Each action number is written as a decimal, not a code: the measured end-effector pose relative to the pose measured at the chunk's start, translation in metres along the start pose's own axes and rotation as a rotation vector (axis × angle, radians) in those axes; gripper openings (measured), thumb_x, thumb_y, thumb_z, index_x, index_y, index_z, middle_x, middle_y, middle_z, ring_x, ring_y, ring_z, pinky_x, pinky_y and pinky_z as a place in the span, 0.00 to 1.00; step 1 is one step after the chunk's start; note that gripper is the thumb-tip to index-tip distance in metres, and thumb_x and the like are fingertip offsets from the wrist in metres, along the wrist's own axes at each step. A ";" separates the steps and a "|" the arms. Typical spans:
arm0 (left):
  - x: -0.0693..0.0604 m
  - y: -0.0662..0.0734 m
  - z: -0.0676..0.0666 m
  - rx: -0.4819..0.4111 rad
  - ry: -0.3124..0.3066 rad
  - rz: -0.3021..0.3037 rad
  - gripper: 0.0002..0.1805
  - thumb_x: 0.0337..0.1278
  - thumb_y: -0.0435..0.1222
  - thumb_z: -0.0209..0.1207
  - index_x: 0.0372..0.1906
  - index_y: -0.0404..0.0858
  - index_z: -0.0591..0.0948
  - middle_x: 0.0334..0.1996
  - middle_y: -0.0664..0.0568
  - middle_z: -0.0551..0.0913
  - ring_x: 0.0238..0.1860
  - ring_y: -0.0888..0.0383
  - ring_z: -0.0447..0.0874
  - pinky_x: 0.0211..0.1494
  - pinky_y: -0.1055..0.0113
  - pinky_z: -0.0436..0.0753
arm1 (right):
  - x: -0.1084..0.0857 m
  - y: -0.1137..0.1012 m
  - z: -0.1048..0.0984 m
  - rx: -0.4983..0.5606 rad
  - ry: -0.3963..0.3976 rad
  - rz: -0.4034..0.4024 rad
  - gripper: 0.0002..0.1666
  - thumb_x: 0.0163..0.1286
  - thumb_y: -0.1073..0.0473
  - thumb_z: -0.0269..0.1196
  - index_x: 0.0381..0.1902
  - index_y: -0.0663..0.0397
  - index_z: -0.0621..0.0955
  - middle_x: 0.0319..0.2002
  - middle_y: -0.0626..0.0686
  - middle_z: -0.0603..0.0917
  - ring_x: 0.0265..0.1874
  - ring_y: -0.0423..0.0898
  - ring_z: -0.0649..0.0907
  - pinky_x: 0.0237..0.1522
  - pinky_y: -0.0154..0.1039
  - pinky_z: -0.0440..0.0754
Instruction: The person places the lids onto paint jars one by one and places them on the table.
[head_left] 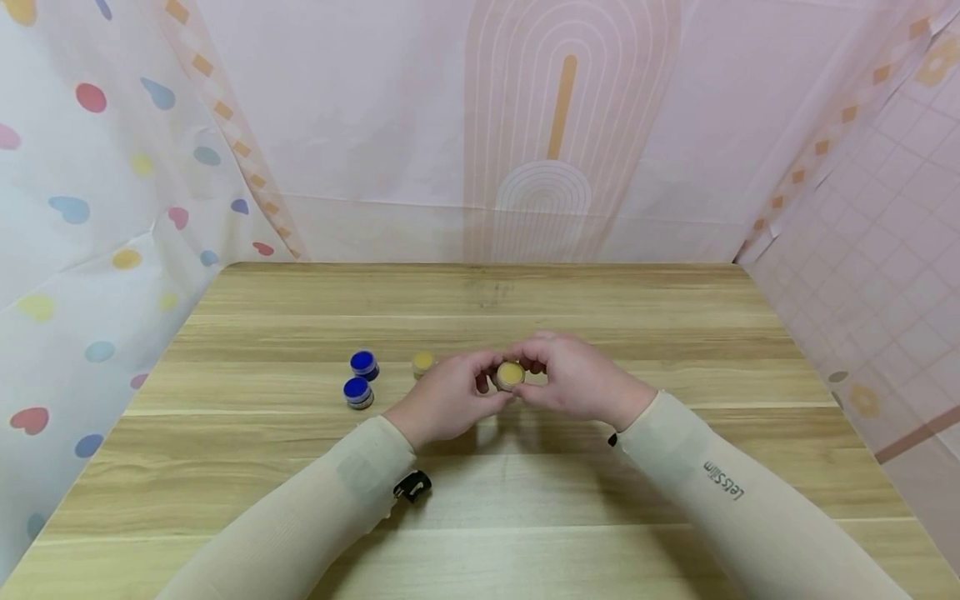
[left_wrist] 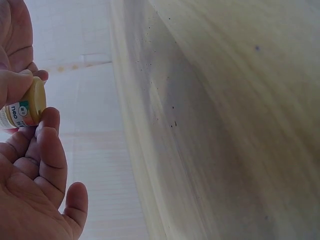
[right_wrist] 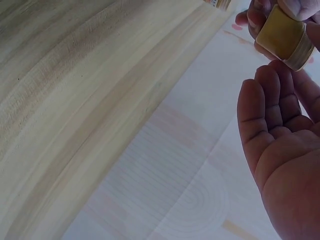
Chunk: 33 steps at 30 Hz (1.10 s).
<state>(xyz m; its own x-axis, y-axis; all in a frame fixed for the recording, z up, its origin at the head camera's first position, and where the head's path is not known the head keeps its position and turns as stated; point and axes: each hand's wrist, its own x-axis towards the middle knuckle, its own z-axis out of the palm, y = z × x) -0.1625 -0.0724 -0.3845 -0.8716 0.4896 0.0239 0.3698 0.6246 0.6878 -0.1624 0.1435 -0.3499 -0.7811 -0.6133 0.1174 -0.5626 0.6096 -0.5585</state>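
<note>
In the head view, a small yellow jar (head_left: 511, 375) is held above the table between both hands. My left hand (head_left: 457, 396) grips it from the left with thumb and fingers. From the right, my right hand (head_left: 577, 379) pinches it near its round top. The left wrist view shows a printed label on the tilted jar (left_wrist: 25, 107), with fingers around it. In the right wrist view, the jar's plain yellow side (right_wrist: 281, 34) faces the camera. Another yellow jar (head_left: 423, 362) stands just beyond my left hand, partly covered by it.
Two blue-topped jars (head_left: 362, 379) stand close together on the wooden table (head_left: 262, 467), left of the hands. A patterned cloth (head_left: 375, 125) hangs behind the table's far edge, with more cloth along both sides.
</note>
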 end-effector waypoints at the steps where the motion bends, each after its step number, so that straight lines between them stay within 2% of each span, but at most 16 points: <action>1: 0.000 0.000 0.000 0.000 0.000 0.001 0.14 0.67 0.44 0.68 0.53 0.47 0.83 0.35 0.59 0.82 0.37 0.60 0.78 0.39 0.66 0.79 | 0.000 0.000 0.000 0.000 0.000 -0.003 0.19 0.68 0.60 0.72 0.56 0.53 0.87 0.46 0.48 0.86 0.45 0.49 0.84 0.49 0.40 0.83; 9: 0.000 -0.002 0.002 0.002 -0.005 -0.006 0.14 0.67 0.43 0.69 0.54 0.47 0.83 0.35 0.59 0.82 0.37 0.60 0.78 0.39 0.66 0.80 | 0.001 0.001 0.003 -0.003 0.011 0.018 0.15 0.66 0.59 0.73 0.51 0.51 0.88 0.41 0.46 0.85 0.40 0.45 0.82 0.45 0.37 0.81; 16: -0.001 -0.003 0.004 0.008 -0.008 -0.021 0.17 0.66 0.43 0.68 0.57 0.45 0.84 0.37 0.59 0.82 0.38 0.60 0.79 0.40 0.66 0.81 | 0.001 0.001 0.007 -0.015 0.032 0.037 0.12 0.65 0.55 0.75 0.44 0.51 0.86 0.35 0.49 0.83 0.36 0.42 0.78 0.41 0.36 0.78; 19: -0.001 -0.003 0.003 0.001 -0.008 -0.025 0.15 0.67 0.43 0.69 0.55 0.46 0.84 0.37 0.59 0.83 0.38 0.59 0.79 0.41 0.66 0.81 | 0.001 0.001 0.005 -0.008 0.026 0.031 0.17 0.64 0.55 0.76 0.49 0.53 0.86 0.38 0.48 0.84 0.38 0.42 0.81 0.44 0.37 0.81; 23: -0.001 -0.002 0.001 0.000 -0.008 -0.023 0.12 0.67 0.45 0.69 0.50 0.47 0.83 0.36 0.58 0.82 0.38 0.58 0.79 0.41 0.64 0.81 | 0.001 0.001 0.002 -0.007 -0.005 0.001 0.23 0.66 0.58 0.75 0.57 0.56 0.85 0.46 0.49 0.86 0.45 0.48 0.85 0.51 0.41 0.84; 26: 0.000 -0.001 0.000 0.001 -0.011 -0.022 0.12 0.67 0.45 0.69 0.49 0.46 0.83 0.36 0.57 0.82 0.37 0.59 0.79 0.40 0.64 0.81 | 0.001 0.001 0.000 -0.005 -0.027 -0.010 0.21 0.67 0.60 0.73 0.57 0.56 0.86 0.48 0.50 0.86 0.48 0.52 0.86 0.53 0.43 0.85; 33: 0.000 -0.003 0.000 0.003 -0.009 -0.010 0.12 0.67 0.44 0.69 0.50 0.47 0.83 0.35 0.58 0.82 0.37 0.59 0.79 0.39 0.66 0.80 | 0.001 0.001 0.001 -0.031 -0.031 -0.002 0.19 0.69 0.60 0.71 0.57 0.55 0.86 0.46 0.50 0.86 0.48 0.51 0.86 0.52 0.42 0.85</action>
<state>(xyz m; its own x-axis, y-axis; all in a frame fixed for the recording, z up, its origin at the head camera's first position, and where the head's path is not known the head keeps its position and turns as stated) -0.1634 -0.0738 -0.3865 -0.8724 0.4887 0.0103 0.3619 0.6317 0.6855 -0.1636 0.1428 -0.3506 -0.7714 -0.6296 0.0925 -0.5728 0.6236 -0.5321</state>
